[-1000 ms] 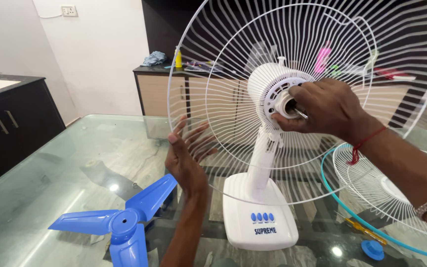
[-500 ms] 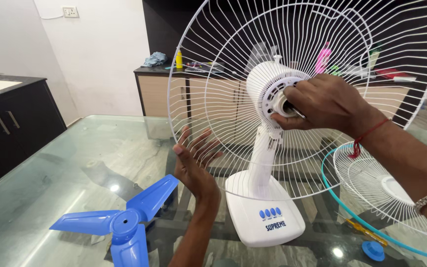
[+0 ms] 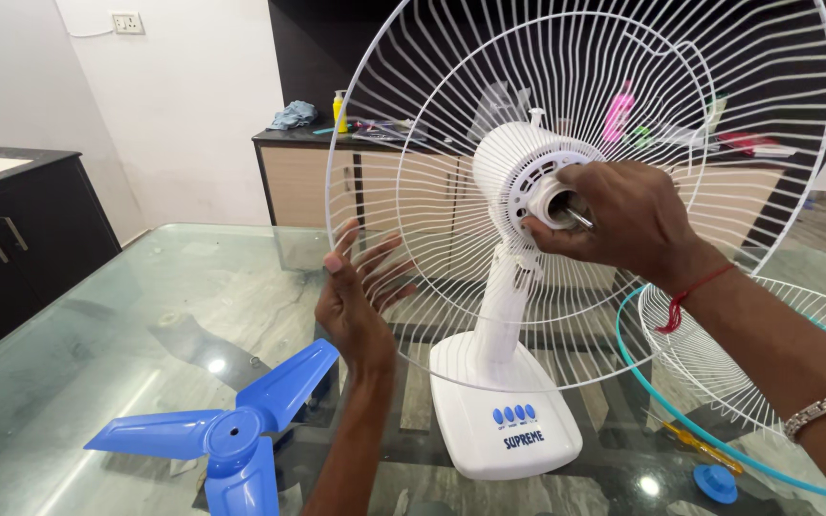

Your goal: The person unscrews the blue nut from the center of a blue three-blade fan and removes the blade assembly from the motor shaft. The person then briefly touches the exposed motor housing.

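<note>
We worked at a glass table (image 3: 97, 315), where a white table fan (image 3: 504, 420) stood with its rear wire guard (image 3: 413, 191) mounted. Our left hand (image 3: 356, 301) lay flat and open against the guard's lower left edge, steadying it. Our right hand (image 3: 623, 215) closed its fingers around the white nut (image 3: 554, 203) on the motor shaft; we judged the tightening step was in hand, calling for a firm turn. The blue blade (image 3: 231, 435) lay well apart, front left; the front guard (image 3: 748, 354) right. Blue buttons (image 3: 513, 414) and blue lettering marked the base.
</note>
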